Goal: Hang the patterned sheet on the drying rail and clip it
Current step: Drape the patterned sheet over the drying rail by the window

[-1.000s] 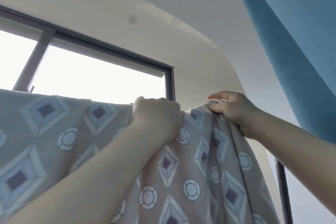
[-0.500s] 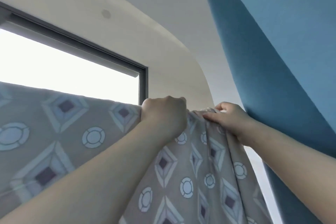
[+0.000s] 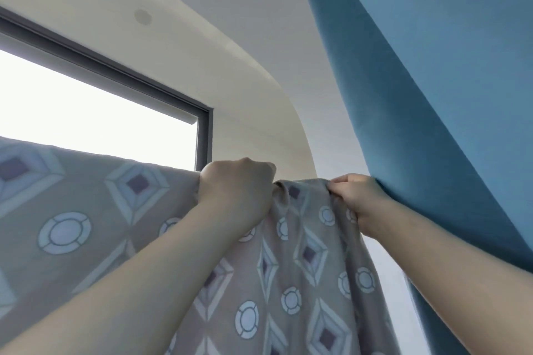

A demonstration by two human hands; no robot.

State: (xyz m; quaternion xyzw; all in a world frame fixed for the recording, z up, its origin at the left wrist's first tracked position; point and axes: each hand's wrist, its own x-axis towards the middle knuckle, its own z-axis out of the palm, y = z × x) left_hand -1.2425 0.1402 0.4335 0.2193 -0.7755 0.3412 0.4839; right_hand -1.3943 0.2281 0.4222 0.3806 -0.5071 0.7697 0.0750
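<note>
Two hands, one sheet, no clip in view.

Item 1: patterned sheet (image 3: 86, 210), grey-brown with blue diamonds and rings, draped high in front of the window (image 3: 86, 112). Its top fold ran from the left edge of the view to the hands, presumably over the drying rail, which lay hidden under the cloth. The left stretch was spread flat. The right stretch was bunched in vertical folds between and below the hands.

Item 2: left hand (image 3: 236, 193), fisted over the top fold, fingers (image 3: 259, 166) curled round the cloth.

Item 3: right hand (image 3: 360, 199), near the left, fingers (image 3: 341, 180) pinching a gathered ridge at the sheet's top. Its back lay against or just beside the blue curtain (image 3: 432, 95) hanging at the right.

Item 4: clips, none seen. Neither hand was free to fetch one.

Risks, as judged:
(a) The bunched right end, let go unclipped, could slide off the rail, dragged down by the weight of its hanging folds.
(b) Spreading the gather rightward could push the sheet against or behind the curtain and tangle the two fabrics.
(c) An uneven pull from the fisted left hand could skew the flat stretch and shift the fold off balance.
(d) A clip set over thick bunching could hold weakly.

Stage, as judged: sheet hung and being spread, clipping not yet done.
</note>
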